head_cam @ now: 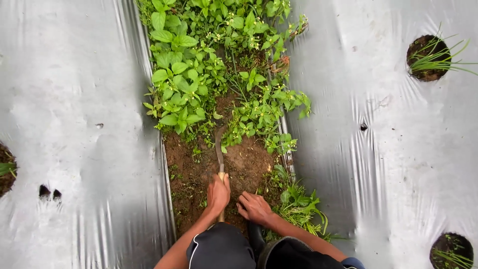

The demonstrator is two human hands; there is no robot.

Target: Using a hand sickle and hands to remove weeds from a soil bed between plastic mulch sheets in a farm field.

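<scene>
My left hand (pixel 218 193) is closed around the wooden handle of a small sickle (pixel 219 149). Its curved dark blade points away from me, with the tip at the edge of a thick patch of green weeds (pixel 199 74). My right hand (pixel 254 207) lies just right of the left one, fingers spread on the bare brown soil (pixel 249 164) of the furrow and holding nothing. My knees in dark trousers show at the bottom edge.
Silver plastic mulch covers the raised beds on the left (pixel 74 124) and right (pixel 398 149). Planting holes with thin grass-like shoots sit at top right (pixel 428 57), bottom right (pixel 450 249) and the left edge (pixel 5 169). Loose cut weeds (pixel 298 204) lie right of my right hand.
</scene>
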